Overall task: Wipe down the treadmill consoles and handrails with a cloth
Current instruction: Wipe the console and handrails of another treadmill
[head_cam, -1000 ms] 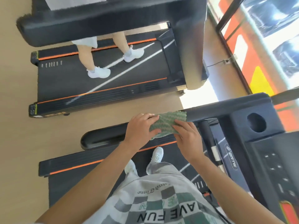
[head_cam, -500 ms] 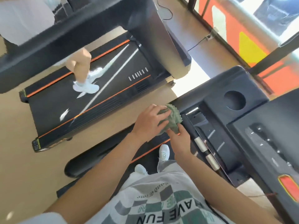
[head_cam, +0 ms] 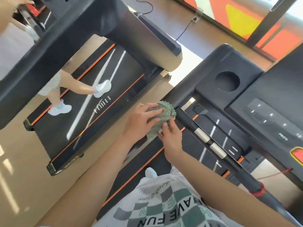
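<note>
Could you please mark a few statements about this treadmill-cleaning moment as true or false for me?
1. Both the left hand and the right hand hold the green cloth. True.
2. The cloth lies on the number buttons. False: it is bunched on the handrail, apart from the buttons.
3. The round cup holder holds a bottle. False: nothing shows in it.
4. Someone in white shoes is on the neighbouring treadmill. True.
</note>
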Tool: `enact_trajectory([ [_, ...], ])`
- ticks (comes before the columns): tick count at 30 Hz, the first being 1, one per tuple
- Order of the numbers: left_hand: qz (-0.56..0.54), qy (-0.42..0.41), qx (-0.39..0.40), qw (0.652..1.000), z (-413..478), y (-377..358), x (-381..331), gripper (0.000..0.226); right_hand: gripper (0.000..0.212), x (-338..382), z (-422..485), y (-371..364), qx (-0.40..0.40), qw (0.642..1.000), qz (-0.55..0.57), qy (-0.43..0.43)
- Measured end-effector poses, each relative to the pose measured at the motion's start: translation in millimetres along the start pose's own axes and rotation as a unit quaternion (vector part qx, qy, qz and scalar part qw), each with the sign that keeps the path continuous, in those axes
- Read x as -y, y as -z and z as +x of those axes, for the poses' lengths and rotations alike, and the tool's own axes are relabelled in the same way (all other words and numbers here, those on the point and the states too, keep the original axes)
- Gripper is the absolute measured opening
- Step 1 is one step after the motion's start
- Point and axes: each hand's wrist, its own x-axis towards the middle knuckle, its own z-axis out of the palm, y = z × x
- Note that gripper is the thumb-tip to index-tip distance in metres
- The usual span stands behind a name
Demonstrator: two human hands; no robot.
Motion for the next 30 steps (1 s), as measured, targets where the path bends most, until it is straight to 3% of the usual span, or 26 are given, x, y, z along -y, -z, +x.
enact_trajectory([
  [5,0.012,-0.027,-0.022,0.999,-34,6,9,0.03,0.031,-17,0,-10,-0.07,0.991,0.105,-0.045],
  [9,0.044,-0.031,-0.042,0.998,-69,12,15,0.026,0.037,-34,-7,-20,-0.092,0.985,0.121,-0.077],
  [15,0.105,-0.037,-0.044,0.993,-123,22,23,0.034,0.04,-63,-38,-30,-0.055,0.984,0.102,-0.133],
  [21,0.124,-0.045,-0.034,0.991,-122,22,25,0.036,0.037,-56,-41,-21,-0.022,0.98,0.107,-0.165],
  [30,0.121,-0.01,-0.011,0.992,-56,7,3,0.046,0.032,-20,0,-11,-0.135,0.96,0.23,-0.081],
])
